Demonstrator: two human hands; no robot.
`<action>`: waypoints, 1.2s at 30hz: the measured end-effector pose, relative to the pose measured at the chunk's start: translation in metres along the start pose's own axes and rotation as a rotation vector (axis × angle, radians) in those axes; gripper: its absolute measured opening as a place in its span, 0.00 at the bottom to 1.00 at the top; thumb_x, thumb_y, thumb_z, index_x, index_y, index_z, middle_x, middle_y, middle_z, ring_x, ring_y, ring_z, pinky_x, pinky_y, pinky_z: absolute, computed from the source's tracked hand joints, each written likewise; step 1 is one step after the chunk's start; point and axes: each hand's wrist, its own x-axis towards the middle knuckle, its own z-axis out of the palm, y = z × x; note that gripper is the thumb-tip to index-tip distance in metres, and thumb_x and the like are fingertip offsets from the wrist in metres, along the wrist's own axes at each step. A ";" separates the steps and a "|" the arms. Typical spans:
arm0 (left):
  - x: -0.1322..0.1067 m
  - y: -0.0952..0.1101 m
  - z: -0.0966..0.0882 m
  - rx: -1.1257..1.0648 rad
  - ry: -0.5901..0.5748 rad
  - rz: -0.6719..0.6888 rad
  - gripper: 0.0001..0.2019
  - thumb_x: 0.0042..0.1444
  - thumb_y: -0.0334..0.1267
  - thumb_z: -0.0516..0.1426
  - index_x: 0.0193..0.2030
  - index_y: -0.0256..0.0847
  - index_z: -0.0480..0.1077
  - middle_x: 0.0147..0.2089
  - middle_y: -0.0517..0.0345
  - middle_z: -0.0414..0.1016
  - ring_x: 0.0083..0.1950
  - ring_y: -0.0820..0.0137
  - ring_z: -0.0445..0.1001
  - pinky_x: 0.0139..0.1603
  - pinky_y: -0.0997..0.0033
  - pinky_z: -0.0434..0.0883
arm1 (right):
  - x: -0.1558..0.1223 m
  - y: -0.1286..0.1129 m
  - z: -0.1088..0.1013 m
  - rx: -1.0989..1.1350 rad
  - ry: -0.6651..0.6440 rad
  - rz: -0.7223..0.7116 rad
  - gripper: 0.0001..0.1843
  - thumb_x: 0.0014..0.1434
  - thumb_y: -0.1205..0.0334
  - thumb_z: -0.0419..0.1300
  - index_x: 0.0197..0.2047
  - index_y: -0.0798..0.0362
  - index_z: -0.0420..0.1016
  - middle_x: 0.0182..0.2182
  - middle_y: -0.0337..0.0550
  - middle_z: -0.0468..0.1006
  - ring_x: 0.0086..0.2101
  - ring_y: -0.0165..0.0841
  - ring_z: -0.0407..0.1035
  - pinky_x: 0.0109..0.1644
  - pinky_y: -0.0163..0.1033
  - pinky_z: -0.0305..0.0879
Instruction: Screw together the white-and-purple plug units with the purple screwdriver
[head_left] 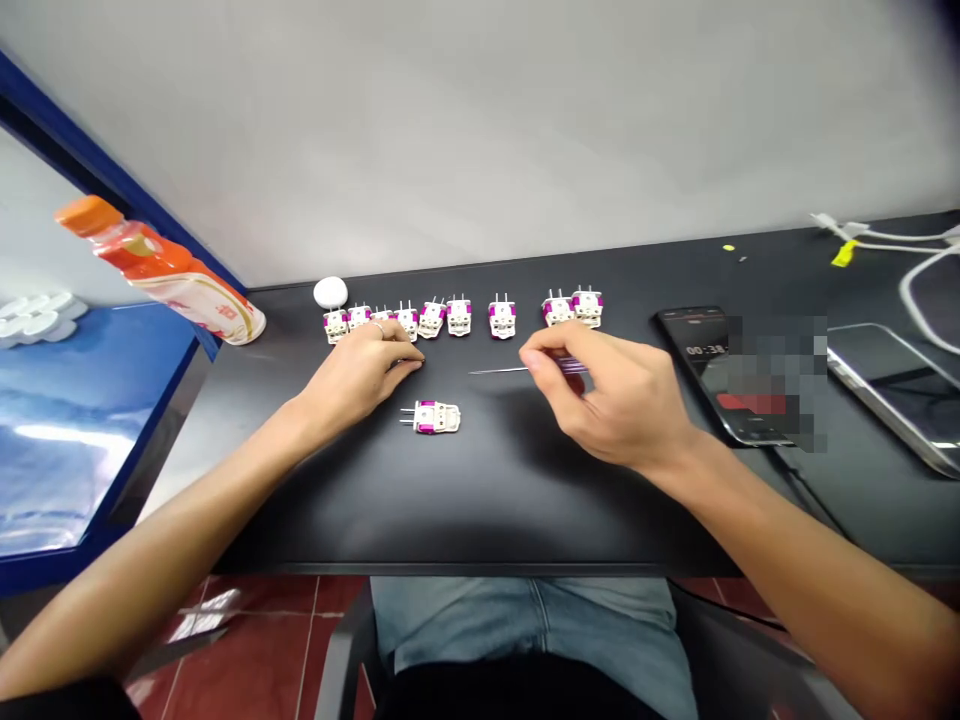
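Note:
My right hand [615,395] grips a slim screwdriver [499,371], its thin metal shaft pointing left and part of its purple handle showing behind the fingers. My left hand [364,365] rests on the table by the row of plug inserts, thumb and fingers pinched together; whatever is at the fingertips is too small to name. Between and below the hands lies one white-and-purple plug insert [431,417] with its metal pins pointing left. Farther back stand several similar inserts, among them a lone plug insert [502,317] and a pair of plug inserts [572,307]. The left hand partly covers some.
A round white case [330,292] sits behind the row. An orange drink bottle [187,285] stands at the left by a blue-framed panel [67,430]. To the right lie a phone [697,360], a second device [900,385] and white cables [892,235] on the black table [480,510].

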 end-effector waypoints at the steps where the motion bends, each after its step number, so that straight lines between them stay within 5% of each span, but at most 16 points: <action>1: 0.002 0.001 -0.001 0.027 -0.014 0.026 0.14 0.76 0.38 0.56 0.49 0.41 0.86 0.48 0.48 0.83 0.48 0.59 0.81 0.49 0.60 0.77 | 0.000 0.000 0.000 0.002 -0.001 0.002 0.07 0.74 0.69 0.61 0.42 0.50 0.76 0.30 0.35 0.83 0.25 0.28 0.72 0.32 0.35 0.68; 14: 0.040 0.027 -0.006 0.361 -0.285 0.183 0.07 0.67 0.29 0.54 0.43 0.36 0.73 0.40 0.47 0.74 0.37 0.58 0.72 0.43 0.58 0.72 | -0.002 0.003 0.005 0.034 0.005 -0.015 0.06 0.75 0.69 0.61 0.43 0.51 0.77 0.32 0.35 0.84 0.25 0.27 0.71 0.32 0.35 0.67; 21: 0.027 0.030 -0.035 0.046 -0.173 0.163 0.13 0.74 0.31 0.49 0.37 0.43 0.68 0.29 0.60 0.69 0.27 0.67 0.64 0.33 0.64 0.63 | -0.001 0.000 -0.005 0.050 0.037 -0.013 0.07 0.74 0.70 0.62 0.43 0.50 0.77 0.33 0.35 0.86 0.26 0.28 0.75 0.34 0.36 0.70; 25: 0.002 0.042 -0.042 -0.267 -0.060 0.051 0.15 0.79 0.40 0.56 0.40 0.42 0.79 0.32 0.61 0.84 0.31 0.71 0.79 0.38 0.71 0.74 | 0.001 -0.008 -0.012 0.142 0.017 -0.029 0.07 0.73 0.69 0.62 0.42 0.49 0.79 0.32 0.34 0.87 0.26 0.29 0.77 0.32 0.36 0.72; 29: -0.017 0.047 -0.034 -0.465 0.052 0.019 0.12 0.73 0.48 0.67 0.42 0.45 0.88 0.38 0.57 0.92 0.35 0.67 0.89 0.37 0.72 0.82 | 0.004 -0.016 -0.017 0.214 0.001 -0.035 0.08 0.73 0.70 0.63 0.42 0.48 0.80 0.31 0.33 0.87 0.23 0.27 0.75 0.29 0.35 0.70; 33: -0.023 0.045 -0.021 -0.459 0.081 0.130 0.18 0.71 0.55 0.68 0.37 0.44 0.87 0.34 0.57 0.90 0.28 0.71 0.85 0.30 0.75 0.77 | 0.003 -0.020 -0.020 0.288 -0.004 -0.064 0.08 0.73 0.70 0.64 0.44 0.47 0.80 0.29 0.33 0.86 0.21 0.25 0.72 0.25 0.33 0.67; 36: -0.023 0.044 -0.012 -0.367 0.184 0.315 0.16 0.70 0.50 0.69 0.37 0.41 0.83 0.29 0.58 0.86 0.26 0.72 0.82 0.30 0.76 0.75 | 0.002 -0.022 -0.020 0.351 -0.038 -0.091 0.08 0.73 0.70 0.64 0.44 0.47 0.79 0.28 0.32 0.84 0.21 0.26 0.72 0.24 0.33 0.66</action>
